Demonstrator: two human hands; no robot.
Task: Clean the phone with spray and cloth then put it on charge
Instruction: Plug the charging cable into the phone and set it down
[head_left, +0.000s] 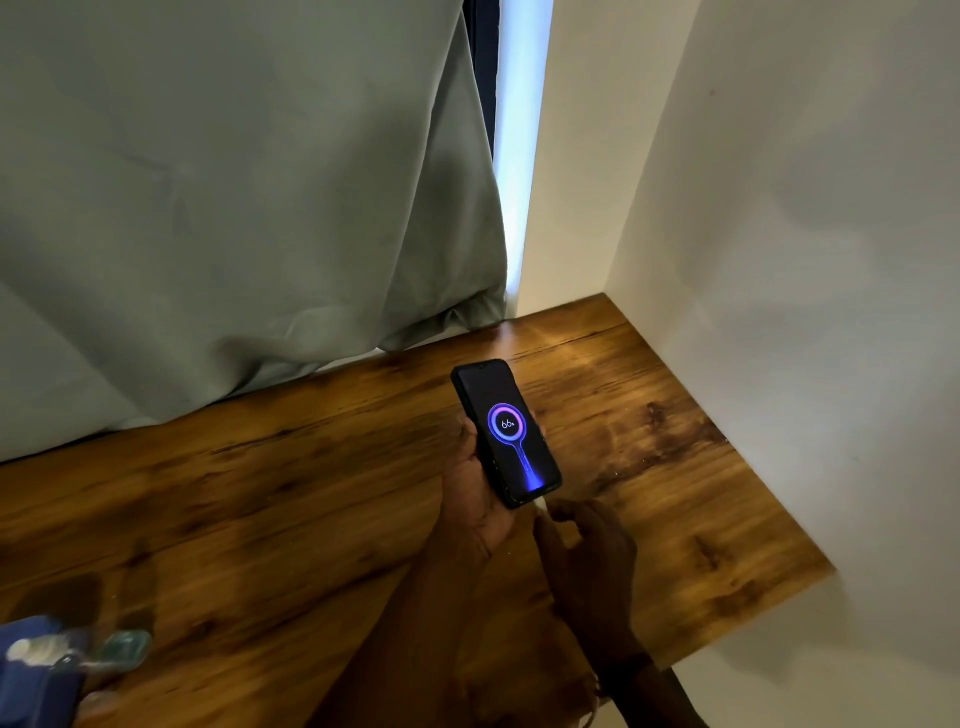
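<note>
Head view: the phone (506, 431) sits just below the middle of the picture, toward 6 o'clock, held above the wooden surface (260, 493) and not lying on it. It is face up, its top end pointing to 12 o'clock and leaning a little to 11. Its dark screen is lit with a purple-blue ring, the figure 66 inside it, and a glowing stem that runs down to the bottom edge.

The left grip (475, 493) comes in from 6 o'clock and cradles the phone from below and from its 9 o'clock side. The palm is under the lower half, and a fingertip (533, 414) curls round the 3 o'clock edge, so this grip is closed on the phone.

A small white plug (541, 505) shows at the phone's bottom edge. The right grip (592, 545) lies at 5 o'clock from the phone, with fingers bent and tips just beside the plug. I cannot tell whether they pinch it or only hover close.

At 8 o'clock, in the picture's corner, a clear bottle (78, 652) and a blue cloth (31, 691) rest on the surface, well apart from the phone. Both are blurred, so how they touch is unclear.

A grey-green curtain (234, 182) fills 9 to 12 o'clock, its hem meeting the surface's far edge. A pale wall (805, 260) takes up 1 to 4 o'clock. Between them runs a narrow bright strip (514, 156).
</note>
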